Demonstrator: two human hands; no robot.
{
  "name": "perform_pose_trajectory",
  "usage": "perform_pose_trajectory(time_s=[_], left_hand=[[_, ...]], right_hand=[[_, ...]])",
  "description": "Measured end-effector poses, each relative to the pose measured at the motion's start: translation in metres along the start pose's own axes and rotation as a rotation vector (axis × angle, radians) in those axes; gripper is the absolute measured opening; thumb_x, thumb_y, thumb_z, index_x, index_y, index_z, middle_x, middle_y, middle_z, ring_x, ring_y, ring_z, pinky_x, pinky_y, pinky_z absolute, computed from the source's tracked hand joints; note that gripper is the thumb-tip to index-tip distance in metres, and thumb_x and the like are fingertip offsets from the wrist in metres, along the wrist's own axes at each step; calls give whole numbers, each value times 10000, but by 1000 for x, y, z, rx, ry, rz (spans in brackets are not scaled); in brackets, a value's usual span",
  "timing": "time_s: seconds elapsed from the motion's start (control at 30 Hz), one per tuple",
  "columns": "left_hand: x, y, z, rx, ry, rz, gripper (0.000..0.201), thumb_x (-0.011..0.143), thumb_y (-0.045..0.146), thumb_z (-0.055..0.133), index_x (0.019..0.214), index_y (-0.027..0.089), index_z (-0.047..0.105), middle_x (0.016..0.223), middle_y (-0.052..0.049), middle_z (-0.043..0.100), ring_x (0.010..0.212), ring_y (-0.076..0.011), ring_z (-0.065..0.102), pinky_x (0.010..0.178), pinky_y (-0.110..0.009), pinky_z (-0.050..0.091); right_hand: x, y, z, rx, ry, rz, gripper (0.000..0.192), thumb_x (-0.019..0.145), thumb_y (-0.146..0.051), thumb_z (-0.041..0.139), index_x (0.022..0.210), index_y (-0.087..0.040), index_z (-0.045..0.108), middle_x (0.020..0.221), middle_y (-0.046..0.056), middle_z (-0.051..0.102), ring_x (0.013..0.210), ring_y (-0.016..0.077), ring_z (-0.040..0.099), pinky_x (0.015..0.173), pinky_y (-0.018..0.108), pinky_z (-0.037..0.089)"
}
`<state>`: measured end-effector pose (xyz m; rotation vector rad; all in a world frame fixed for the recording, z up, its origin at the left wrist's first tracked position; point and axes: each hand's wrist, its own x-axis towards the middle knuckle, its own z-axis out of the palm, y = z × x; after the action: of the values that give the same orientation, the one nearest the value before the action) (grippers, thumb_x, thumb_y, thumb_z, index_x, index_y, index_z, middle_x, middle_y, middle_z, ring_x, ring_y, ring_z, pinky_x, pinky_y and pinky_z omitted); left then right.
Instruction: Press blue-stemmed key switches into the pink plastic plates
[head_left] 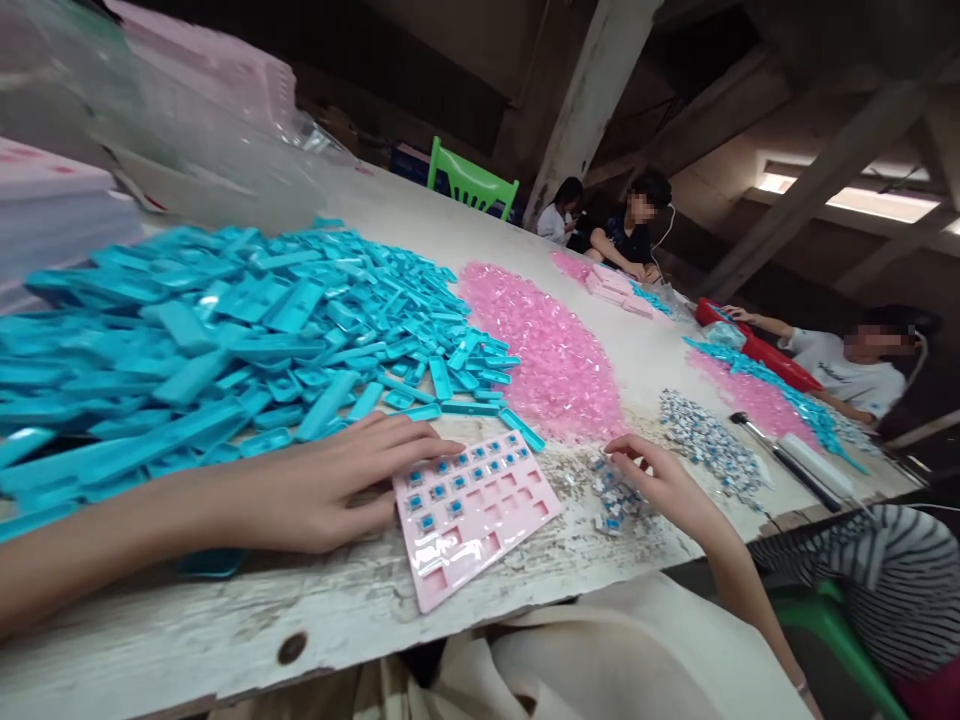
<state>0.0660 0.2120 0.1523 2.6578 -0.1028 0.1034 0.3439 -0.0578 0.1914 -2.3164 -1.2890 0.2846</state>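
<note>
My left hand (330, 485) lies flat on the table, fingers spread, its fingertips resting on the left edge of a pink plastic grid tray (472, 515). Several small blue switches sit in the tray's upper slots; the lower slots are hollow. My right hand (660, 480) is curled over a small pile of white and blue switches (611, 500) just right of the tray, fingertips pinching at the pile. What it holds is hidden by the fingers.
A large heap of turquoise plastic pieces (225, 340) fills the left. A pink heap (551, 350) lies behind the tray, more switches (705, 440) to the right. Other people (847, 365) sit along the worn white table (337, 610). A green chair (469, 185) stands beyond.
</note>
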Motion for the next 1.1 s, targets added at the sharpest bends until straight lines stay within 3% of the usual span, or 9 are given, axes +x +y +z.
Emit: perform_pose_trajectory(time_s=[0.13,0.23,0.4,0.57,0.77,0.9,1.1], left_hand=[[0,-1,10,6,87,-53,453,1035,368,288,1483,392,350,1461,7,481,1312,-247,470,1103,-393,341],[0,1,18,7,133,-27,495,1006,495,376,1493,432,308,1507,28,454,1339,-276,462,1123,-419,318],[2,7,31,48,175,41,504,978,578,381,1462,435,385,1473,14,507,1311,-278,498,1090,-386,335],[-1,17,37,139,258,11,486,1017,559,269,1448,382,406,1485,28,475,1325,-232,455,1077,-342,283],[-1,19,33,140,318,63,437,1020,489,284,1362,322,498,1411,6,522,1274,-217,480,1045,-313,286],[0,17,29,113,303,77,389,1000,383,356,1361,328,488,1395,10,530,1244,-207,501,1019,-303,311],[0,16,27,113,288,94,393,985,360,392,1364,333,490,1396,24,526,1233,-196,515,1034,-287,327]], right_hand=[[-11,-3,-3,-11,-65,8,310,880,-436,509,1065,-220,634,1046,71,696,951,232,638,823,349,484],[-9,-3,3,-35,-66,9,323,882,-414,517,1122,-223,617,1041,71,689,980,244,631,902,399,456],[-1,-10,14,-62,-54,-25,292,872,-343,531,1130,-233,611,1035,60,667,972,242,612,952,426,424],[-12,-15,2,-42,-60,-26,370,915,-376,469,1251,-236,532,1173,75,630,1104,238,581,954,378,447],[-26,-11,-5,-77,-66,-10,209,898,-391,518,961,-236,643,1009,71,664,1021,259,588,944,407,401],[-23,-9,7,-78,-25,17,190,887,-372,525,893,-243,665,965,65,666,1002,277,583,958,460,334],[-20,-10,8,24,19,16,177,866,-381,567,828,-239,666,936,62,656,983,271,576,944,426,332]])
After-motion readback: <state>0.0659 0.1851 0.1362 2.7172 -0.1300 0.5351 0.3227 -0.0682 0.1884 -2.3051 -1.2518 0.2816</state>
